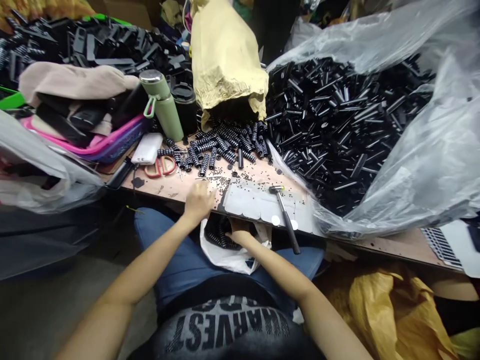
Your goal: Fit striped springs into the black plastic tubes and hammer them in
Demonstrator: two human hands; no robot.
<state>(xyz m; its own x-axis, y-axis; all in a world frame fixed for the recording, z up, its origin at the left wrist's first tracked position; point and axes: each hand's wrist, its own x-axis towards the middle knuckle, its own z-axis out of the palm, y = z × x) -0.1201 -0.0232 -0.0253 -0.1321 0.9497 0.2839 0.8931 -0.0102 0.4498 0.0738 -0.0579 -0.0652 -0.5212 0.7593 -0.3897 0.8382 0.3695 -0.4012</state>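
Note:
My left hand (200,201) rests at the table's front edge, fingers curled down beside scattered tiny dark pieces (222,187); anything in its fingertips is too small to make out. Below the edge, my right hand (239,233) reaches into a white plastic bag (215,255) on my lap. Black ribbed cylinders (214,235) lie inside that bag, and the fingers there are partly hidden. Similar ribbed cylinders (225,142) are heaped on the table ahead, spilling from a yellowish sack (227,55). A hammer (287,220) with a dark handle lies across a pale plate (249,197).
A large clear plastic bag (397,205) of black tubes (337,115) fills the right. Red-handled scissors (160,167), a white box (147,149), a green bottle (165,107) and a pink basket (90,149) stand left. Black parts (93,45) are piled behind.

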